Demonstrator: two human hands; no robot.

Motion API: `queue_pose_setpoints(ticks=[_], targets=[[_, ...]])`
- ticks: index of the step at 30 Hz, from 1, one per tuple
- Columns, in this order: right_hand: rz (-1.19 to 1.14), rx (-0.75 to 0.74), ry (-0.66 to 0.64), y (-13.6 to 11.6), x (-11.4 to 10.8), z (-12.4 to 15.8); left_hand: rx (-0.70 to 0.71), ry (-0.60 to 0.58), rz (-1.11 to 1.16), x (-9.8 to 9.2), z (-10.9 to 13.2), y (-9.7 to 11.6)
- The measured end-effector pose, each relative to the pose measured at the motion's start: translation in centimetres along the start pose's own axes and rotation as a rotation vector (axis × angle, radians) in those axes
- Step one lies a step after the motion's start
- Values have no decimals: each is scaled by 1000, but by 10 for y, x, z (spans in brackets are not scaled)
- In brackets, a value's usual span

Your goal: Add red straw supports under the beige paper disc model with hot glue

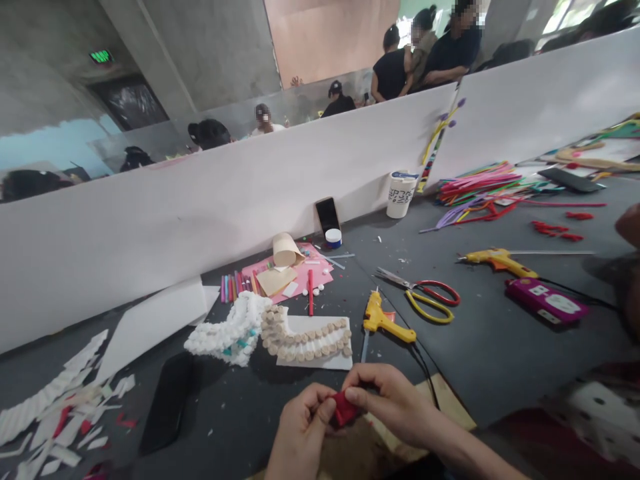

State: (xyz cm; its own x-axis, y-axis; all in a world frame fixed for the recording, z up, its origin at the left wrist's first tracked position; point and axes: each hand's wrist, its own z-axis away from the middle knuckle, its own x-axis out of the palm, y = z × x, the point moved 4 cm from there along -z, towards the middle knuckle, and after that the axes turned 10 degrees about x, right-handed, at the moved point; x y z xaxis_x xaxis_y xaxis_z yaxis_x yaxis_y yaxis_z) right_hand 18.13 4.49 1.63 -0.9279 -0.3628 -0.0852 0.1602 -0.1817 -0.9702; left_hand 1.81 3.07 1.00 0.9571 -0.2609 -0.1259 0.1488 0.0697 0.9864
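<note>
Two hands of yours close on one small red piece of soft material [344,409] at the near edge of the table: your left hand [300,433] and your right hand [393,407] both hold it narrowly between thumbs and fingers, and it shows between them. You cannot tell from this view whether it is felt or cloth. Just beyond your right hand, a yellow hot glue gun [383,321] lies on the dark grey table [480,360], with red-and-yellow-handled scissors [423,295] to its right. Farther right lie a second yellow glue gun [500,262] and a magenta box [545,300]. To your left, a crumpled white paper strip [229,328] touches a curved row of tan discs [300,337] on white card. At the far right, coloured pipe cleaners [480,188] are heaped near a white partition [200,200]. Other people stand beyond it.
</note>
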Motion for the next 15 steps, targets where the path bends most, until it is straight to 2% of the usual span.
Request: queue_pose_setpoints(ticks=[5, 10, 15], targets=[[-21, 12, -18, 2, -4, -2, -41, 21, 51, 7, -2, 7], [33, 61, 51, -5, -10, -10, -13, 95, 38, 10, -8, 16], [165, -74, 50, -19, -18, -21, 8, 160, -51, 6, -19, 15]])
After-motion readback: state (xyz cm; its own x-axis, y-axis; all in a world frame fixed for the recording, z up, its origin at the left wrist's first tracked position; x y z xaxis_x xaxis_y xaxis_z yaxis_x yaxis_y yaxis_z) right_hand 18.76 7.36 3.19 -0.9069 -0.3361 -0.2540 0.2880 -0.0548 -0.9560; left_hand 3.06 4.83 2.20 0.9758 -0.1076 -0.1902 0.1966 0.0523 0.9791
